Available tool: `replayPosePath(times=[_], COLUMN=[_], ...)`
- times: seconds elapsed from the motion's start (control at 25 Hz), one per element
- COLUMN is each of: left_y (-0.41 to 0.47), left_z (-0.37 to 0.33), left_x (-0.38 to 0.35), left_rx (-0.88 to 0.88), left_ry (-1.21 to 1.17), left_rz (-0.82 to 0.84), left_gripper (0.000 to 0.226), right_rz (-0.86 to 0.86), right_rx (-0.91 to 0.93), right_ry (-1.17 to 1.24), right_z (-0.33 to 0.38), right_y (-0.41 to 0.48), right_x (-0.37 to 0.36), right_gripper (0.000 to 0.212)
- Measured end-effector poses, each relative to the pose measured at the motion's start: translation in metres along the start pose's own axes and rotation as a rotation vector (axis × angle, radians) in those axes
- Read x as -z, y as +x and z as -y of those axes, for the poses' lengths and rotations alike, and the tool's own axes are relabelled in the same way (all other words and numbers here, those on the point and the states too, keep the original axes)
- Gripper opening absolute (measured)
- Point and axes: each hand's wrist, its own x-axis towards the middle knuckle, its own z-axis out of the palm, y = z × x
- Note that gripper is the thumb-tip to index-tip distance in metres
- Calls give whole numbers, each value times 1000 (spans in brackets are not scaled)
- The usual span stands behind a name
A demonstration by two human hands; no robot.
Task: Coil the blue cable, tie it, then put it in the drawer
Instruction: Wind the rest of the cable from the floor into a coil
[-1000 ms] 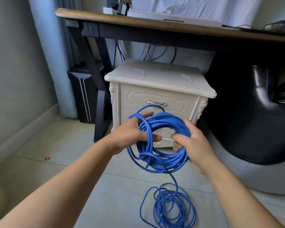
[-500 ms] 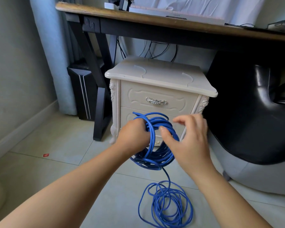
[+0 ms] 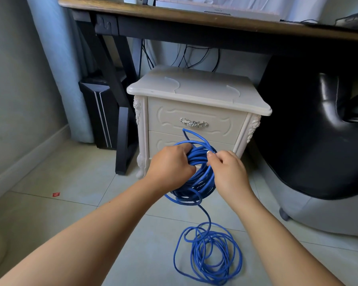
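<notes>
left hand [image 3: 171,162] clenched round a thick bundle of blue cable [image 3: 201,182], held in the air in front of the nightstand [image 3: 194,89], over the lower drawer front. right hand [image 3: 227,172] has its fingers curled, pinching a strand at the bundle's upper right side. one loop sticks up out of the bundle, toward the top drawer [image 3: 219,124]. a single strand drops from the bundle to a loose pile [image 3: 208,252] of the same cable on the floor [image 3: 91,223], well short of the nightstand's foot. top drawer is closed. coiling looks about half done, no tie yet.

risks, as i judge them:
- floor pile is crossed over itself, so pulling the strand up fast could snag it or knot it.
- the bundle is fat for one hand. if the left grip slackens while the right feeds a turn, loops spill.
- the stray upper loop can catch fingers or the drawer handle [image 3: 193,122].
- no separate tie in view, so the tail likely has to wrap it. coil it all and there's nothing left.
- both hands are full and the drawer is closed, so opening it before tying may drop the coil.
</notes>
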Motion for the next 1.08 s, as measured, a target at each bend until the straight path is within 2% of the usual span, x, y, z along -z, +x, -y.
replayPosePath(times=[0.16, 0.36, 0.64, 0.72, 0.84, 0.92, 1.0, 1.04, 1.08], left_y=[-2, -1, -6, -4, 9, 10, 5, 4, 3], left_z=[2, 3, -1, -2, 11, 23, 28, 28, 28], left_x=[1, 2, 8, 12, 29, 36, 34, 31, 29], left_rx=[-17, 71, 168, 241, 327, 328, 306, 290, 281], left_ry=[-88, -319, -620, -783, -1166, -1245, -1189, -1155, -1124], left_rz=[-25, -127, -93, -170, -346, -305, -225, -195, -161], left_gripper=[14, 18, 16, 18, 22, 21, 21, 22, 22], right_rz=[33, 80, 217, 219, 182, 236, 250, 183, 83], right_rx=[-110, -284, -418, -461, -597, -614, -496, -391, -270], right_ry=[212, 402, 629, 639, 618, 444, -9, -169, -188], right_z=[-1, -4, -6, -13, -33, -42, -42, -38, -32], right_y=[4, 8, 9, 11, 17, 24, 29, 31, 32], right_x=[4, 6, 13, 10, 8, 13, 18, 20, 21], right_gripper=[35, 29, 28, 28, 24, 33, 49, 54, 53])
